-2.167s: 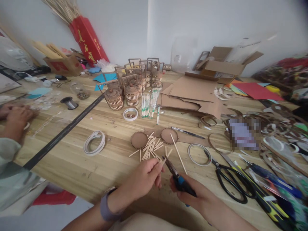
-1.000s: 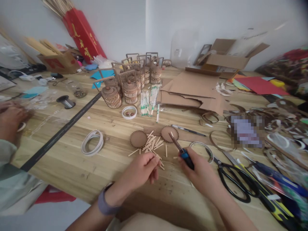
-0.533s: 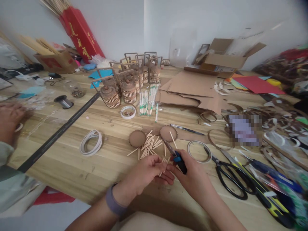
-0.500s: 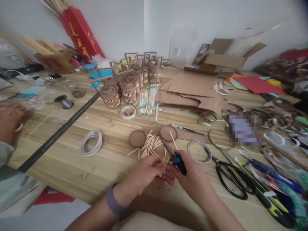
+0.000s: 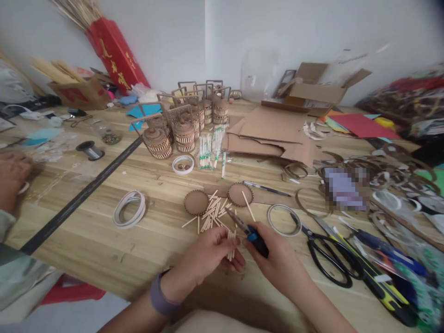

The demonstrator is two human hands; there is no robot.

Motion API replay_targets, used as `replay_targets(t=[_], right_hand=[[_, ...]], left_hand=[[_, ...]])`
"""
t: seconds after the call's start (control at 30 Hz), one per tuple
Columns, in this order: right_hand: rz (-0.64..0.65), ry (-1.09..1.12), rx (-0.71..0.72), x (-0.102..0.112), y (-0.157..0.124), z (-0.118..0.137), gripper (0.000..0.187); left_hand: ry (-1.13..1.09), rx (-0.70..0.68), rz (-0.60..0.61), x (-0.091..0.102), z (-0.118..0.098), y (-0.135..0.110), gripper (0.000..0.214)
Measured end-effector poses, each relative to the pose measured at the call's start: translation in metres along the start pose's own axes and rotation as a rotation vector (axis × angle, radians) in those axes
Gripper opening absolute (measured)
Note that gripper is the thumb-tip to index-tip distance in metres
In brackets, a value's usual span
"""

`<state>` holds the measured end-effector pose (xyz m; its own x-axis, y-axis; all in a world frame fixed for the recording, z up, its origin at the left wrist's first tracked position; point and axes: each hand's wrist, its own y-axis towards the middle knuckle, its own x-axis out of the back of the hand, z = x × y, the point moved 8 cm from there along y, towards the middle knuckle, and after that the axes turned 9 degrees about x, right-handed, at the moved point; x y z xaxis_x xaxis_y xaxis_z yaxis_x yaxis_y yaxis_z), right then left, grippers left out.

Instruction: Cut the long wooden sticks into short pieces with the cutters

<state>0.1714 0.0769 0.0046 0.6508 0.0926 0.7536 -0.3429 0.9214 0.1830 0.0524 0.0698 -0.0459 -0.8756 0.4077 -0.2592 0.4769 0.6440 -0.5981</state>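
Observation:
My left hand (image 5: 217,247) is closed around a few short wooden sticks (image 5: 231,245), pinched between thumb and fingers. In my right hand (image 5: 270,245) is a tool with a blue and black handle, seemingly pliers (image 5: 255,238), its metal jaws pointing up and left. The jaws are apart from the held sticks. Just beyond both hands lies a loose pile of cut wooden sticks (image 5: 212,212). Two round cardboard discs with notched rims flank the pile, a left disc (image 5: 196,202) and a right disc (image 5: 239,194). One stick (image 5: 248,206) rests against the right disc.
Lidded miniature baskets (image 5: 185,134) with tall handles stand behind. Black scissors (image 5: 329,259), a yellow-black utility knife (image 5: 385,286) and a tape roll (image 5: 285,219) lie right. Another tape roll (image 5: 130,209) is left. Torn cardboard (image 5: 263,129) lies farther back. A co-worker's hand (image 5: 14,173) rests far left.
My hands have drawn slightly apart, the pliers moving off the sticks in my left hand. Those sticks now stand more upright. The whole view has shifted a little.

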Motion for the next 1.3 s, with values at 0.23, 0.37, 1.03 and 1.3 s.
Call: replay_targets(t=[0.23, 0.37, 1.03, 1.3], right_hand=[[0.059, -0.572, -0.254, 0.01, 0.013, -0.04, 0.008], [0.072, -0.469, -0.293, 0.003, 0.016, -0.042, 0.006], [-0.371, 0.602, -0.469, 0.012, 0.024, -0.027, 0.031], [-0.204, 0.363, -0.228, 0.002, 0.009, -0.008, 0.04]], left_hand=[[0.641, -0.294, -0.468, 0.025, -0.035, -0.011, 0.017], [0.766, -0.382, -0.541, 0.021, -0.051, -0.016, 0.013], [0.223, -0.118, -0.028, -0.008, -0.023, -0.001, 0.026], [-0.285, -0.072, -0.069, 0.008, -0.016, 0.01, 0.046]])
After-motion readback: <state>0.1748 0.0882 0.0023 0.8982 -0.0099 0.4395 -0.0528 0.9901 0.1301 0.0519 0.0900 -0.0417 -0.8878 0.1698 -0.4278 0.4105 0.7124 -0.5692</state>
